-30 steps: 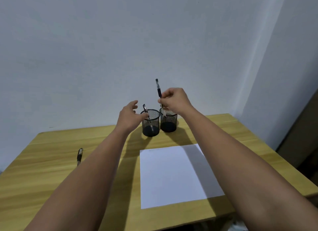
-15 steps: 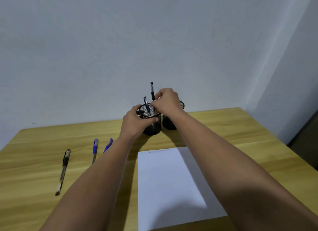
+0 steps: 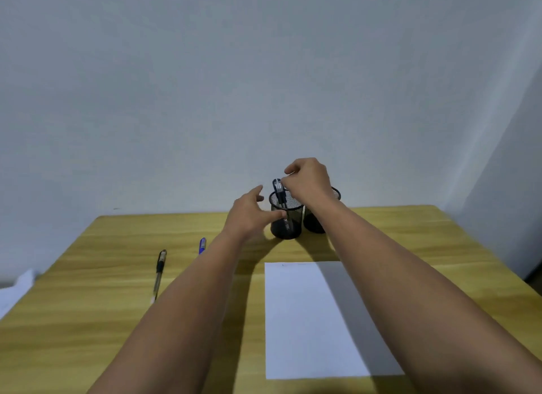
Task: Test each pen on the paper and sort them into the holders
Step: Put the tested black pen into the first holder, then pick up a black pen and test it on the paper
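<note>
Two black mesh holders stand at the back of the wooden table: the left holder (image 3: 286, 222) and the right holder (image 3: 314, 222), partly behind my right wrist. A black pen (image 3: 279, 192) stands upright in the left holder, and my right hand (image 3: 308, 180) pinches its top from above. My left hand (image 3: 249, 214) is beside the left holder with fingers spread; its thumb touches the mesh wall. A white paper sheet (image 3: 305, 320) lies in front. A black pen (image 3: 159, 272) and a blue pen (image 3: 202, 245) lie on the table at the left, the blue one partly hidden by my left arm.
The wooden table (image 3: 88, 320) ends at a plain wall behind the holders. Something white (image 3: 17, 288) lies off the table's left edge. My right forearm casts a shadow across the sheet's right side.
My right hand moved the black pen from above the right holder and lowered it into the left one. My left hand gripped the left holder, then loosened to spread fingers.
</note>
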